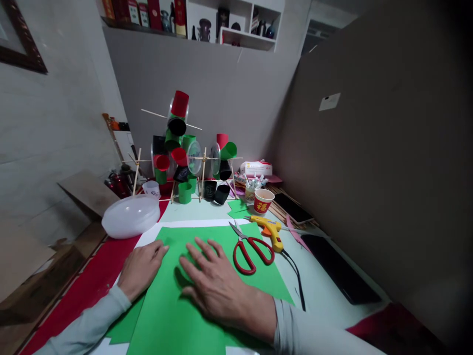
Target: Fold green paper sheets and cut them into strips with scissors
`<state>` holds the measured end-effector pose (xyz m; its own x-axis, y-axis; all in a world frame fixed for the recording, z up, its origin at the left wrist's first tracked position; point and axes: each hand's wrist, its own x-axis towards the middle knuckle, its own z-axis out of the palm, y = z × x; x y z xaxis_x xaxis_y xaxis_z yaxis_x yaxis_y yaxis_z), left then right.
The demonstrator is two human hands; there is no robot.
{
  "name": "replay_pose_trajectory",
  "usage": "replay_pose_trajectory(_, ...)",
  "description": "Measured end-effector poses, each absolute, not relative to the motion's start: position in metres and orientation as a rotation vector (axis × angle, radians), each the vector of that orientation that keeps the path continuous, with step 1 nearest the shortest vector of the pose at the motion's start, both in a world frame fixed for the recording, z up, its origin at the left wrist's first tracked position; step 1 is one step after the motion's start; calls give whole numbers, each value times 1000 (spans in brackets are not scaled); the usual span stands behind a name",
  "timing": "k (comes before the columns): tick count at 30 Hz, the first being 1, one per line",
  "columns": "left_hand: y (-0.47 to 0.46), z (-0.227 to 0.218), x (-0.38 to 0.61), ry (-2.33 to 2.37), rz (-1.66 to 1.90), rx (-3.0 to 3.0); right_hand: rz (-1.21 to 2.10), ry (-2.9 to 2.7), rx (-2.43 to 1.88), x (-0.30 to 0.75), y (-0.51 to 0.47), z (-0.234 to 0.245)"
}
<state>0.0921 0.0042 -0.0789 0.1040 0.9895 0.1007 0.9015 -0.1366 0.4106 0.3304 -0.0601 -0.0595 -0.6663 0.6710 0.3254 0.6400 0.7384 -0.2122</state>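
Observation:
My right hand [214, 283] lies over a sheet of green paper [173, 320], palm down with its fingers spread. At the sheet's left edge, my left hand [142, 266] rests with its fingers curled in; what is under them, if anything, is hidden. Below this sheet lie more green paper and some white paper. Red-handled scissors [246, 249] lie on the green paper, right of my right hand, with blades slightly apart. Beside them is a yellow hot glue gun [271, 230] with a black cord.
At the back stands a stick frame [202, 172] carrying red, green and black paper cups and clear discs. A translucent plastic bowl [131, 217] sits left. Towards the right are a red paper cup [263, 202], green scraps [237, 208], a phone [293, 207] and a black slab [340, 268].

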Motion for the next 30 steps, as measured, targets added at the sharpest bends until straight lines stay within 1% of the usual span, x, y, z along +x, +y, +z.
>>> replay_pose_trajectory(2,7,-78,92,1879,460,2129,177,-2642,-933,330,-63,-58)
replay_pose_trajectory(5,17,-74,89,1790,374,2081,349,-2671,-968,332,-62,-56)
replay_pose_trajectory(8,25,-68,86,1641,283,1910,461,-2660,-999,334,-59,-55)
replay_pose_trajectory(11,27,-64,85,1526,266,1724,533,-2640,-992,334,-58,-56)
replay_pose_trajectory(19,28,-60,84,1457,332,1478,587,-2605,-1018,330,-55,-62)
replay_pose_trajectory(30,28,-66,73,1383,366,1446,602,-2611,-1068,328,-57,-56)
